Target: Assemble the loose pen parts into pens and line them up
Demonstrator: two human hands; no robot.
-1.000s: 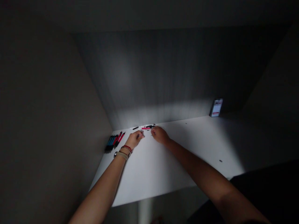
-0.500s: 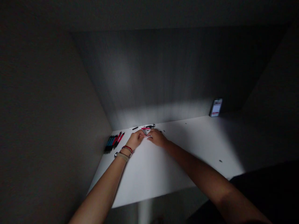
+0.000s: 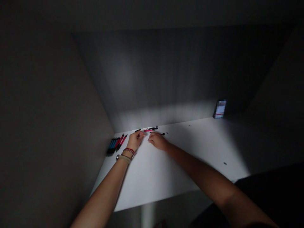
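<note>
Red barrel (image 3: 148,130) lies beyond left hand (image 3: 135,140) and right hand (image 3: 158,140), fingers (image 3: 150,139) curled, grip unclear.

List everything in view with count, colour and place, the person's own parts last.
Blue-and-black pens: several, packed too tightly to count, left end of table
Red-and-black pens: two, beside the blue ones
Pink-red stick: one, behind the hands
Loose dark parts: several, black, table's back edge
Black-ended piece: one, beside the right hand
Phone-like device: one, dark with lit screen, back right
Small spot: one, dark, table's front right
Table: one, white, under the hands
Back panel: one, grey, behind the table
Watch: one, beige strap, left wrist
Bracelets: several, one red, left wrist
Left hand: one, centre-left
Right hand: one, centre
</note>
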